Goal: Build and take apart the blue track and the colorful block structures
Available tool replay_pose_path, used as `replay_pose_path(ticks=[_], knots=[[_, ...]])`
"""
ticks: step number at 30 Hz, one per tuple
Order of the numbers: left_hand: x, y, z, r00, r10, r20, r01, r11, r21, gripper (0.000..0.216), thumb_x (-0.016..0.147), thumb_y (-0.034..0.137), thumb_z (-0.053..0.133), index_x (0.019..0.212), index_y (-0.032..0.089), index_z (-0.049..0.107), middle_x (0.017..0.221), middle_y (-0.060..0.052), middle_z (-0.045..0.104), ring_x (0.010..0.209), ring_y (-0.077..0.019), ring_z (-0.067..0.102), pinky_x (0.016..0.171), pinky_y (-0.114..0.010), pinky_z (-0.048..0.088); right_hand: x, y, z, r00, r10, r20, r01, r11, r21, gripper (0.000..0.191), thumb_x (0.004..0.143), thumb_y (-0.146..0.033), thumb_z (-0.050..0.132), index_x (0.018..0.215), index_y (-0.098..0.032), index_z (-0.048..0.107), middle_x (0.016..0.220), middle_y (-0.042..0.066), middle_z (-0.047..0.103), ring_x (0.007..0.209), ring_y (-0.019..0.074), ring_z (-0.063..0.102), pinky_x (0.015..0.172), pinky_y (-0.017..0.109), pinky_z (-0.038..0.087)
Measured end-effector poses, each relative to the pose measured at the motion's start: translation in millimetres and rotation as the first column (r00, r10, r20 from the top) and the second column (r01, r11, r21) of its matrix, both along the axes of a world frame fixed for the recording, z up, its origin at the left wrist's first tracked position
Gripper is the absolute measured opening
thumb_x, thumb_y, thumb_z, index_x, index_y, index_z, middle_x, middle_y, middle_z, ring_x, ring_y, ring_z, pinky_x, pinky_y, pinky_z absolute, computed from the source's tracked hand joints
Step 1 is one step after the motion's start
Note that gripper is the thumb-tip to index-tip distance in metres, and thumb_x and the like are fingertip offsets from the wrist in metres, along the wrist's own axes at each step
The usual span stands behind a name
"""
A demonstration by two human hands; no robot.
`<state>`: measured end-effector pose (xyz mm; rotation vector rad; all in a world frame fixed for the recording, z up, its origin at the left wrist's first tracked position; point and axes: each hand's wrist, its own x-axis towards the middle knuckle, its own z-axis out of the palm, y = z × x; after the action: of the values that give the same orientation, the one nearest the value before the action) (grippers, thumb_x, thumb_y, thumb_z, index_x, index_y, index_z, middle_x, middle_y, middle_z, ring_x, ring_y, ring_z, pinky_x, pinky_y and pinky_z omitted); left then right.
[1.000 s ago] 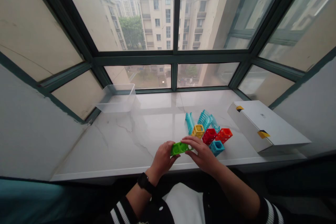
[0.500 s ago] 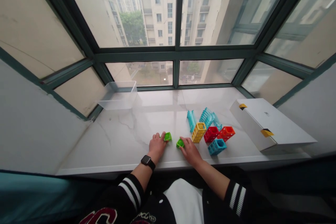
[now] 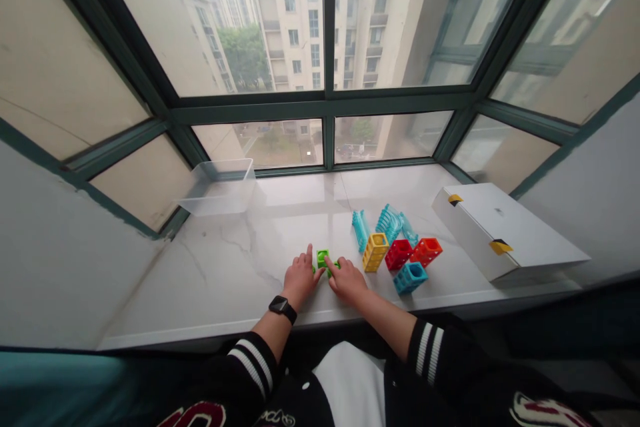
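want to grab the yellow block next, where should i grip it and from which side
Pinch the yellow block across its two long lattice sides, near the middle, coming from above. It lies on the sill with its left side free; the red block sits close on its right.

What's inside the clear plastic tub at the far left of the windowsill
The clear plastic tub looks empty: its walls and floor show only the marble sill and the window frame behind it. Nothing coloured lies in it. Its near-left corner is blurred by reflections, so something tiny and clear there could go unseen.
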<state>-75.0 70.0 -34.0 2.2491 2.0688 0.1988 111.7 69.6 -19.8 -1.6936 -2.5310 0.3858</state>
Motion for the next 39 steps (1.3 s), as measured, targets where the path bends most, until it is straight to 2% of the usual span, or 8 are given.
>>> replay_pose_path(ticks=[4,8,14,19,23,27,35,39], knots=[[-10,-12,-2.8,0.999,0.036,0.016,-0.036,0.999,0.021,0.062,0.098,0.035,0.059,0.152,0.009,0.045,0.133,-0.019,0.062,0.122,-0.0308,0.058,0.098,-0.038,0.049,-6,8,-1.7,0.997,-0.070,-0.018,0.071,0.997,0.018,0.064,0.100,-0.029,0.054,0.163,-0.029,0.042,0.128,0.016,0.060,0.114,0.0322,0.056,0.089,0.039,0.049],[-18,-25,-6.8,0.999,0.030,-0.042,-0.028,0.998,0.054,0.047,0.101,0.025,0.053,0.146,0.010,0.050,0.127,-0.017,0.063,0.115,-0.0278,0.061,0.094,-0.037,0.051,-5,16,-8.2,0.992,-0.085,-0.093,0.092,0.993,0.067,0.066,0.100,-0.025,0.053,0.164,-0.026,0.040,0.126,0.016,0.063,0.112,0.0316,0.057,0.092,0.040,0.050],[-21,-31,-8.9,0.998,0.047,-0.029,-0.046,0.997,0.055,0.044,0.105,0.025,0.050,0.148,0.014,0.050,0.128,-0.014,0.066,0.107,-0.0242,0.064,0.088,-0.033,0.054,23,4,-42.8,0.923,0.022,-0.384,0.052,0.982,0.181,0.081,0.093,-0.022,0.058,0.168,-0.021,0.025,0.126,0.014,0.065,0.112,0.0302,0.058,0.104,0.047,0.051],[-17,-26,-9.1,0.989,0.143,0.029,-0.146,0.983,0.110,0.050,0.105,0.035,0.053,0.152,0.018,0.050,0.134,-0.014,0.066,0.116,-0.0290,0.058,0.088,-0.035,0.055,48,-12,-63.0,0.820,0.096,-0.564,0.044,0.972,0.229,0.072,0.093,-0.026,0.059,0.161,-0.022,0.037,0.134,0.014,0.065,0.117,0.0305,0.061,0.108,0.051,0.052],[-12,-26,-6.4,0.980,0.192,0.053,-0.198,0.964,0.179,0.056,0.102,0.040,0.056,0.151,0.013,0.050,0.140,-0.018,0.060,0.119,-0.0324,0.055,0.094,-0.041,0.056,50,-13,-64.7,0.787,0.069,-0.613,0.081,0.974,0.213,0.064,0.091,-0.028,0.061,0.153,-0.023,0.048,0.130,0.013,0.068,0.116,0.0298,0.065,0.106,0.050,0.055],[-12,-29,-2.7,0.980,0.192,0.056,-0.199,0.965,0.173,0.047,0.098,0.027,0.057,0.141,0.010,0.056,0.130,-0.019,0.061,0.115,-0.0311,0.057,0.095,-0.042,0.055,48,-10,-65.5,0.770,0.044,-0.637,0.116,0.971,0.207,0.058,0.090,-0.029,0.062,0.147,-0.022,0.054,0.124,0.013,0.070,0.113,0.0295,0.067,0.103,0.049,0.057],[-19,-31,-3.3,0.982,0.163,0.092,-0.170,0.983,0.074,0.042,0.108,0.025,0.042,0.147,0.018,0.055,0.131,-0.014,0.068,0.115,-0.0276,0.057,0.088,-0.036,0.057,49,-9,-67.6,0.769,0.035,-0.638,0.123,0.972,0.201,0.056,0.091,-0.031,0.063,0.145,-0.022,0.055,0.121,0.012,0.070,0.113,0.0282,0.067,0.104,0.047,0.056],[-18,-32,-0.4,0.987,0.143,0.068,-0.147,0.988,0.056,0.033,0.107,0.022,0.042,0.127,0.025,0.068,0.143,-0.008,0.064,0.114,-0.0253,0.058,0.091,-0.035,0.057,48,-9,-66.5,0.771,0.036,-0.636,0.118,0.973,0.198,0.054,0.092,-0.031,0.062,0.145,-0.022,0.055,0.123,0.012,0.070,0.114,0.0283,0.066,0.105,0.048,0.055]])
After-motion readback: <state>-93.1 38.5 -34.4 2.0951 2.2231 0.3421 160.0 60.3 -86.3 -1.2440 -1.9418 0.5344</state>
